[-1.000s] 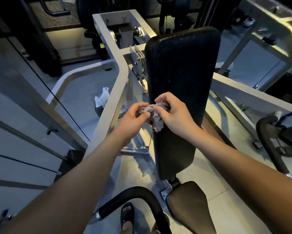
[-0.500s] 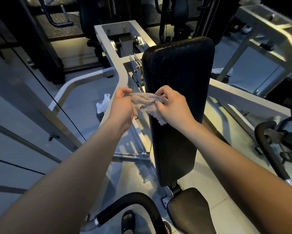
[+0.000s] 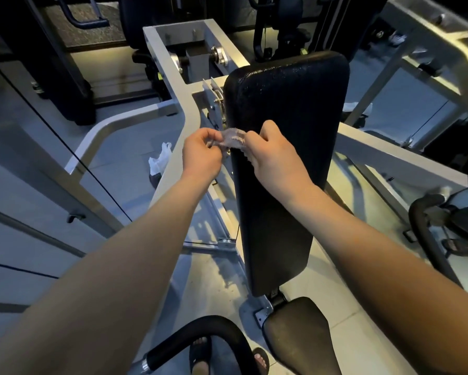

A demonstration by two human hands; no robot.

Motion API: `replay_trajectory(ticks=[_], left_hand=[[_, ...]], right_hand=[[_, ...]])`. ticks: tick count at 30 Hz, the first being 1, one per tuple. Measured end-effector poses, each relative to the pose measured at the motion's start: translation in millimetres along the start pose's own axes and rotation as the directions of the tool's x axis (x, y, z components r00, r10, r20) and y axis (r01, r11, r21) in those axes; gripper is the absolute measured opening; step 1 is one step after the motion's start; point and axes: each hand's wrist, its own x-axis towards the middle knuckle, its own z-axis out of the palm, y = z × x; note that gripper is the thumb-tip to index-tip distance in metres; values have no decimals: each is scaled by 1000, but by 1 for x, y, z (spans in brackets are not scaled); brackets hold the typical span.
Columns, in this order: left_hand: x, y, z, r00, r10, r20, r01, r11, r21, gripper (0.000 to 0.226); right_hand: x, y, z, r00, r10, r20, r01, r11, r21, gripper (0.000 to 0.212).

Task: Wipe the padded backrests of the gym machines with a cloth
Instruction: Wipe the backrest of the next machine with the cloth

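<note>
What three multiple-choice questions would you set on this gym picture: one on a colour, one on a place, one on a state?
1. What colour is the backrest?
A. white
B. black
C. red

2. Where is the cloth?
A. draped over the backrest's top
B. held up between the left hand and the right hand
C. flat on the backrest's lower end

3. How is the right hand?
A. fingers curled, pinching the cloth
B. open and flat on the backrest
C. an empty fist

Answers:
1 B: the padded surface is black throughout.
2 B: each hand holds one end of the cloth, near the backrest's left edge.
3 A: its fingers curl round the cloth's end.
</note>
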Motion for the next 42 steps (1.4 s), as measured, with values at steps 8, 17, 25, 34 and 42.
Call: replay_trajectory(ticks=[8,17,25,34,42], left_hand=[[-38,-96,31,966,-207,156,150,937,316,37],[-51,-77,6,995,42,90,-70,937,342,40],[21,41,-6,919,360,-159,-344,931,120,38],[-27,-76,19,982,-96,165,9,887,462,26],[-57,-57,-4,977,40,211,-117,922,368,35]], right_hand=[[-96,25,69,965,83,247,-76,996,-38,18],[-89,17,43,962,52,267,-76,994,81,10],[29,-1,-29,991,35,-128,-8,977,211,30],[-72,21,48,957,23,288,-46,996,75,18],[-89,26,24,934,142,328,-186,977,107,24]])
